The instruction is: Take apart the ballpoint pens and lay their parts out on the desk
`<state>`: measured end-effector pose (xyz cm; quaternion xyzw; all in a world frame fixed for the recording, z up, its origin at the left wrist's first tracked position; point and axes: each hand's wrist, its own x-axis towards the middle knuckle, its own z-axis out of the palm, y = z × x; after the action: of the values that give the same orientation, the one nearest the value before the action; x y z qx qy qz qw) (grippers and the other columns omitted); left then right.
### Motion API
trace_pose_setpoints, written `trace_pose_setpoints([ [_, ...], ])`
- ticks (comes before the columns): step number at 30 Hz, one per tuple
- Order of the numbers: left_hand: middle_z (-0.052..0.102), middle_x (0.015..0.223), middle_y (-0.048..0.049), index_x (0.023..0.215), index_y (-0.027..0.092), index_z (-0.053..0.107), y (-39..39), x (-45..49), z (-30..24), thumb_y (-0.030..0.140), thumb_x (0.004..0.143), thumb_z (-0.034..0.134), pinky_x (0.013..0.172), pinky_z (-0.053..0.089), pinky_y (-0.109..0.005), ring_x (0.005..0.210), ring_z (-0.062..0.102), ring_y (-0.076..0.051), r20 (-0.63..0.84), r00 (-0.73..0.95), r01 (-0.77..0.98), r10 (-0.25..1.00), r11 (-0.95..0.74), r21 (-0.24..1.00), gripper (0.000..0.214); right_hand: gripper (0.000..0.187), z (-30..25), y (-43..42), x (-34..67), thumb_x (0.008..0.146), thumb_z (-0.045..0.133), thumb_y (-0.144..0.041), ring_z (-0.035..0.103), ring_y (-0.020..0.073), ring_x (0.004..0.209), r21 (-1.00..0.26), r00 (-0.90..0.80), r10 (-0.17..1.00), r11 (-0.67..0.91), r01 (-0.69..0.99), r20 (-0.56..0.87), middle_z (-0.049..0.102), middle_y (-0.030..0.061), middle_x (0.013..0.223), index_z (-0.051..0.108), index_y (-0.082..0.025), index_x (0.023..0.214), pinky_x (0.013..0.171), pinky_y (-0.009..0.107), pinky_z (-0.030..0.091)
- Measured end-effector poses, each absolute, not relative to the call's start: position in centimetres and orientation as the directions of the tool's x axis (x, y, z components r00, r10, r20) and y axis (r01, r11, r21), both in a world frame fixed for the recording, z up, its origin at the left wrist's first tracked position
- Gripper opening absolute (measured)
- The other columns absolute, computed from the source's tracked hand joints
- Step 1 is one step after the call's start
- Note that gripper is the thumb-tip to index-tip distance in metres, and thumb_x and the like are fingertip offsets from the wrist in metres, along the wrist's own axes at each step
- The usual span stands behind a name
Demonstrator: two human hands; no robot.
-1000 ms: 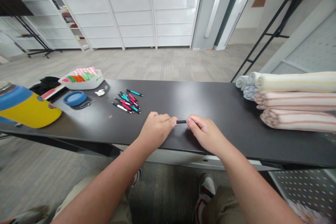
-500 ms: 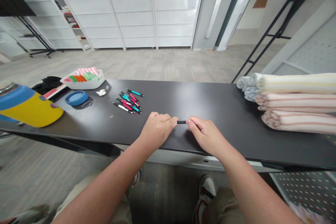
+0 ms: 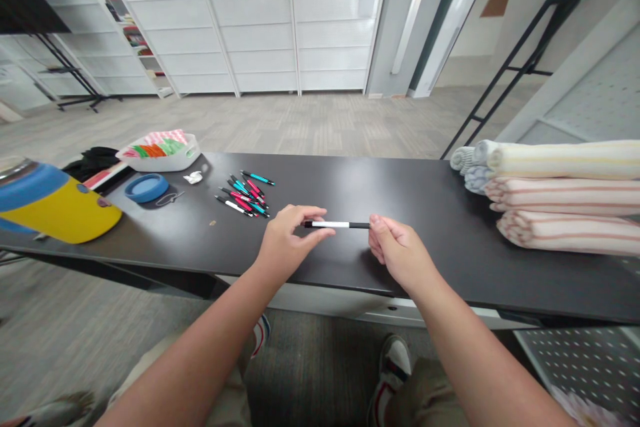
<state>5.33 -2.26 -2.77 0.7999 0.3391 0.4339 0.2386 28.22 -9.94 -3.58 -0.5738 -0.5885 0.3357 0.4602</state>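
A white pen (image 3: pixel 336 225) with black ends lies level in the air above the dark tabletop. My right hand (image 3: pixel 395 243) pinches its right black end between thumb and fingers. Around the pen's left end, my left hand (image 3: pixel 293 233) has its thumb and fingers parted, with the pen passing through the gap between them. The very tip on that side is partly hidden by the left hand. Beyond my left hand, a loose pile of pens (image 3: pixel 245 195) in red, teal and white lies on the table.
Rolled striped towels (image 3: pixel 560 193) are stacked at the table's right end. On the left are a yellow and blue container (image 3: pixel 60 207), a blue lid (image 3: pixel 146 188), a crumpled white tissue (image 3: pixel 193 177) and a white basket (image 3: pixel 167 161) of colourful packets.
My left hand has loosened from its closed grip and shifted left, uncovering the pen's white barrel. My right hand has moved slightly right, still holding the black end.
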Motion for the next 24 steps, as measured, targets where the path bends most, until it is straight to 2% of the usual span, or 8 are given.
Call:
trace_pose_setpoints([
  [3,0.074,0.091,-0.0034,0.101,0.021,0.076,-1.4,5.4,-3.1,0.039,0.08,0.087,0.077,0.049,-0.029,0.082,0.066,-0.016,0.275,0.322,0.049,0.906,-0.306,0.951,0.031,0.053,-3.3,-10.0,28.3,0.106,0.038,-0.063,0.043,0.0132,0.049,-0.961,0.134,0.982,0.095,0.26,0.134,0.043,-0.0048,0.055,0.045,-0.024,0.07,0.053,0.028,0.037],
  [5,0.071,0.088,-0.0015,0.101,0.019,0.074,-1.2,5.8,-3.2,0.036,0.079,0.088,0.074,0.049,-0.025,0.076,0.063,-0.012,0.149,0.313,-0.199,0.938,-0.088,0.976,0.031,0.052,-2.9,-10.1,28.0,0.107,0.038,-0.06,0.049,0.0139,0.053,-0.932,0.091,0.985,0.106,0.346,0.146,0.05,-0.0033,0.057,0.051,-0.023,0.072,0.058,0.028,0.039],
  [7,0.071,0.096,-0.0025,0.104,0.019,0.071,-1.3,6.2,-3.2,0.037,0.082,0.086,0.075,0.05,-0.025,0.081,0.065,-0.012,0.067,0.319,-0.392,0.945,0.067,0.918,0.032,0.049,-2.5,-10.2,27.5,0.108,0.04,-0.055,0.054,0.0146,0.058,-0.865,0.001,0.986,0.146,0.481,0.167,0.058,-0.0017,0.063,0.056,-0.023,0.075,0.061,0.028,0.04],
  [10,0.072,0.109,-0.0059,0.106,0.021,0.065,-1.8,6.8,-2.6,0.044,0.092,0.074,0.083,0.054,-0.031,0.098,0.068,-0.017,-0.004,0.38,-0.509,0.925,0.213,0.834,0.028,0.041,-2.1,-10.5,26.4,0.109,0.042,-0.045,0.058,0.0157,0.067,-0.71,-0.165,0.966,0.256,0.655,0.197,0.064,0.0,0.072,0.059,-0.022,0.079,0.065,0.029,0.038],
  [12,0.069,0.093,-0.0023,0.102,0.022,0.061,-2.0,6.8,-2.2,0.044,0.098,0.063,0.086,0.056,-0.035,0.088,0.068,-0.016,-0.04,0.424,-0.546,0.905,0.291,0.786,0.022,0.037,-2.0,-10.7,25.8,0.109,0.043,-0.042,0.059,0.0163,0.072,-0.63,-0.239,0.952,0.307,0.714,0.193,0.066,0.0005,0.078,0.06,-0.023,0.082,0.067,0.029,0.037],
  [16,0.035,0.058,0.0081,0.081,0.021,0.051,-2.1,6.4,-1.6,0.05,0.101,0.053,0.057,0.047,-0.024,0.046,0.037,-0.008,-0.083,0.462,-0.678,0.883,0.413,0.608,0.036,0.031,-2.1,-10.7,25.7,0.109,0.043,-0.042,0.061,0.0167,0.077,-0.63,-0.243,0.955,0.296,0.718,0.172,0.07,0.0003,0.086,0.063,-0.024,0.093,0.07,0.029,0.038],
  [19,0.021,0.053,0.0091,0.067,0.021,0.037,-2.0,6.0,-1.6,0.062,0.098,0.056,0.041,0.026,-0.021,0.04,0.021,-0.007,-0.121,0.464,-0.72,0.877,0.453,0.525,0.055,0.033,-2.2,-10.7,26.0,0.109,0.043,-0.042,0.063,0.0172,0.079,-0.663,-0.226,0.959,0.282,0.693,0.172,0.07,0.0008,0.086,0.065,-0.024,0.093,0.071,0.029,0.039],
  [24,0.017,0.049,0.009,0.06,0.021,0.031,-1.7,5.8,-1.6,0.05,0.098,0.053,0.038,0.016,-0.022,0.037,0.015,-0.008,-0.189,0.476,-0.721,0.859,0.504,0.476,0.052,0.036,-2.3,-10.7,26.0,0.109,0.043,-0.043,0.06,0.017,0.075,-0.617,-0.251,0.953,0.303,0.726,0.172,0.068,0.0006,0.08,0.064,-0.023,0.088,0.069,0.03,0.038],
])
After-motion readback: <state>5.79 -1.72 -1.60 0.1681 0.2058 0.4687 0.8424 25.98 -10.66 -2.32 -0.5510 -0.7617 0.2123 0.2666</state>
